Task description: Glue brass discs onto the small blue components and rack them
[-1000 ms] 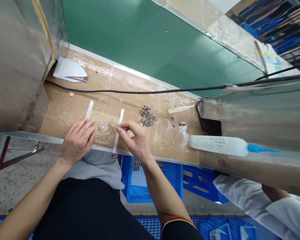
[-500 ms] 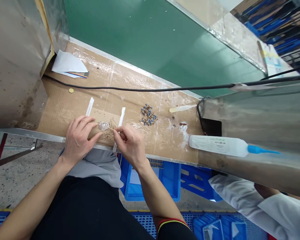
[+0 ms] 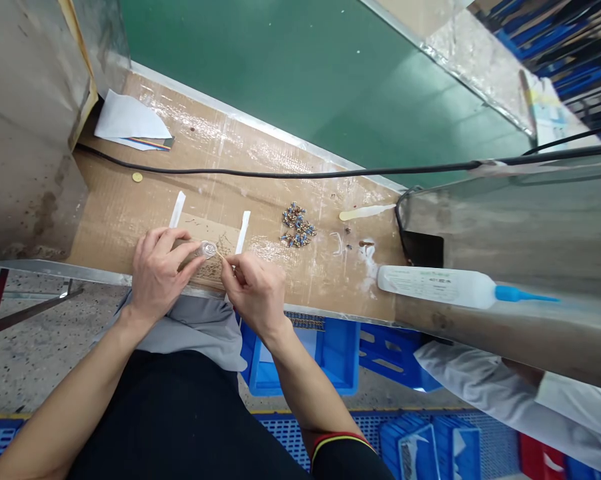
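My left hand (image 3: pixel 157 270) grips a small round clear container (image 3: pixel 209 250) between thumb and fingers, its mouth tilted toward the right. My right hand (image 3: pixel 257 287) is closed in a pinch on a thin pale stick (image 3: pixel 219 255), whose tip reaches the container's rim. What the container holds is too small to make out. Both hands are over a cardboard piece (image 3: pixel 210 223) strewn with tiny dark bits, with white tape strips (image 3: pixel 243 232) at its sides. To the right of my hands lies a pile of small blue and brass-coloured parts (image 3: pixel 297 227).
A white bottle with a blue nozzle (image 3: pixel 437 287) lies on the right. A black cable (image 3: pixel 280 175) crosses the bench behind my hands. Folded white paper (image 3: pixel 130 120) lies at the back left, and a blue bin (image 3: pixel 340 357) stands below the bench edge. A person's pale sleeve (image 3: pixel 475 380) shows at lower right.
My left fingers have closed on the clear container and tilted it toward the right. My right hand, with the stick, has moved slightly left. The whole view has shifted a little.
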`<action>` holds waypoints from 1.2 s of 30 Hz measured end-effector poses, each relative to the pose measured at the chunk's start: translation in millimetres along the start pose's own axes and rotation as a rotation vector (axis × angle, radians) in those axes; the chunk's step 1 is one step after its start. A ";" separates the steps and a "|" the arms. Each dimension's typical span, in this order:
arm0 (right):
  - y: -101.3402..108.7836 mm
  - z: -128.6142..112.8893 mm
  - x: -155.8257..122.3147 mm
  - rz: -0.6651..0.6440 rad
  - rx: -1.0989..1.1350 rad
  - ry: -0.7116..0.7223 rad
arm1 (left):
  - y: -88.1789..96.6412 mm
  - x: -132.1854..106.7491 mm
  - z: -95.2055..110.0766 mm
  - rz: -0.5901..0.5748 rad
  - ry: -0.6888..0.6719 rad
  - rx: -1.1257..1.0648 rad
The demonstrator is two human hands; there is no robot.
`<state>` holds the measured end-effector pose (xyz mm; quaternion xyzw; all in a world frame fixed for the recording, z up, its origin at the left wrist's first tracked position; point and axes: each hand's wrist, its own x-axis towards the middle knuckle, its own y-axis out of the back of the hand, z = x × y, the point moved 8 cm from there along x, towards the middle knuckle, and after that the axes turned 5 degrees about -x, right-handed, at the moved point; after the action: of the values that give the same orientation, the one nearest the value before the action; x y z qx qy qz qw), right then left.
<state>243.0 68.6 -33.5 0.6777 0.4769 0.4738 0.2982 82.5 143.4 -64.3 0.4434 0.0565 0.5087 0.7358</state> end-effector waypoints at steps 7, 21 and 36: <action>-4.5 2.7 -0.2 -0.005 -0.019 -0.051 | -1.3 0.0 -2.1 -0.012 0.020 -0.003; -3.4 5.8 -2.5 -0.005 0.061 -0.113 | -1.9 -0.3 -2.7 -0.009 0.022 -0.004; -3.0 31.5 -14.9 0.007 0.659 -0.433 | -0.4 0.0 -0.9 -0.004 0.000 0.007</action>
<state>269.7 57.4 -53.2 0.8229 0.5272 0.1424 0.1570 82.3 143.9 -65.1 0.4457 0.0590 0.5072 0.7353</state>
